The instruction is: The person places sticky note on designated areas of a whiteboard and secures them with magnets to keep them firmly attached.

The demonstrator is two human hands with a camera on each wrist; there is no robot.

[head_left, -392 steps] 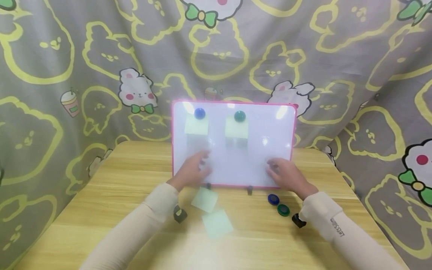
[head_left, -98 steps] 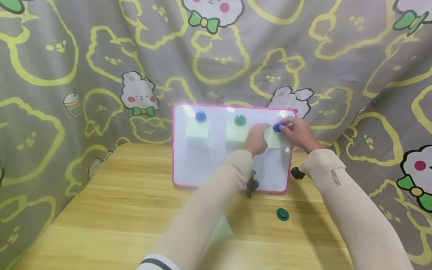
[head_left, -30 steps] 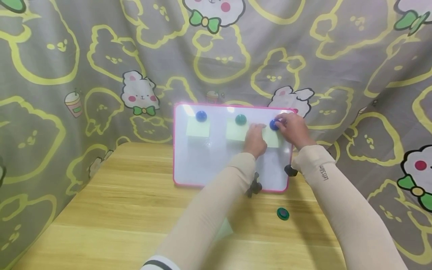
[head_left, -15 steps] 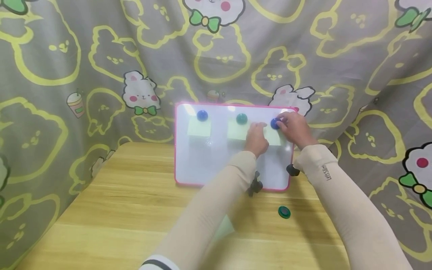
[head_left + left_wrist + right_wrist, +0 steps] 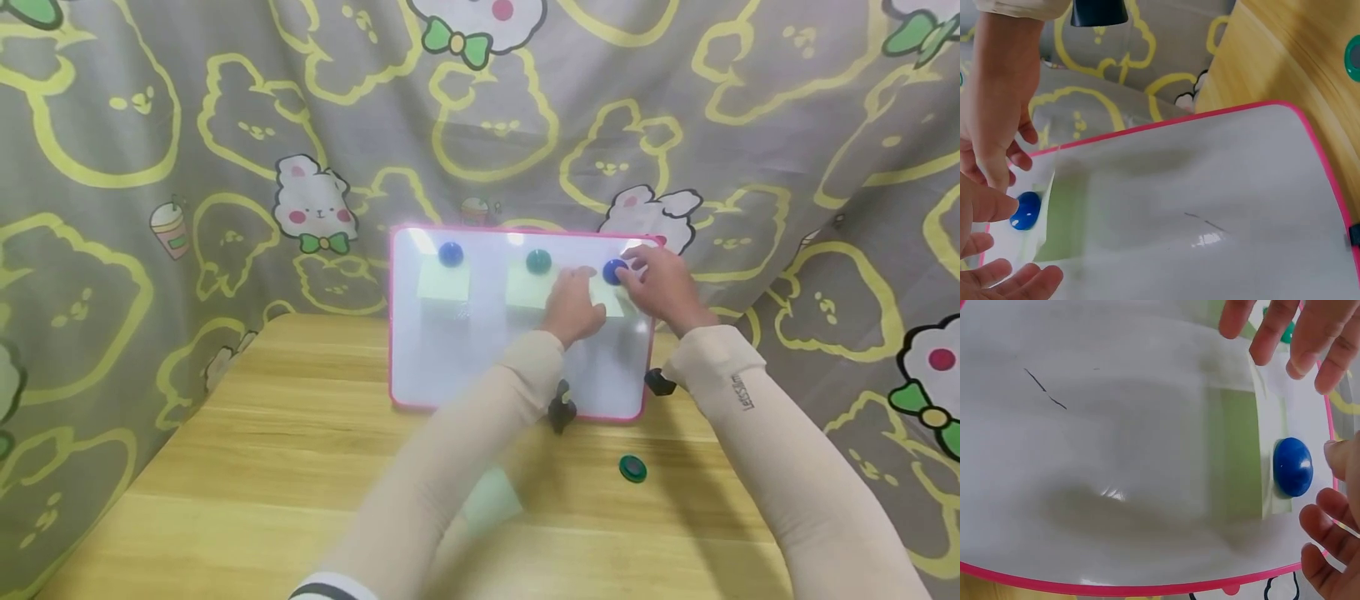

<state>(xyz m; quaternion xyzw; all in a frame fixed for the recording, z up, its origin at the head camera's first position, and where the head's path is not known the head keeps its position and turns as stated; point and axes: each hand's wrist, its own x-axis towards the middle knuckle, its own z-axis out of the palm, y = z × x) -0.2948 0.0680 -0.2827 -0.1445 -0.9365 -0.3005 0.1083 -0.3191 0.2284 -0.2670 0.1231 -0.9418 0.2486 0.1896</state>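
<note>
A pink-framed whiteboard [image 5: 487, 358] leans upright at the table's back. Near its top right, a blue round magnet [image 5: 1293, 467] sits over the upper edge of a pale green sticky note [image 5: 1241, 456], whose lower part stands off the board. My right hand [image 5: 667, 287] is just right of this magnet, thumb tip close beside it and fingers spread apart, as the right wrist view shows. On the note's left side my left hand [image 5: 573, 308] has its fingers extended near the note, gripping nothing. Farther left, a green magnet [image 5: 537, 262] and another blue magnet [image 5: 451, 254] each top a note.
One green magnet [image 5: 633, 468] lies underside up on the wooden table [image 5: 300, 467], before the board's right end. A loose sticky note [image 5: 491, 500] lies partly under my left forearm. Patterned curtain [image 5: 495, 125] hangs close behind and at both sides.
Over these seconds a third note and the second blue magnet went from the table onto the board. In the last half second my right fingers loosened from that magnet, which stayed put.
</note>
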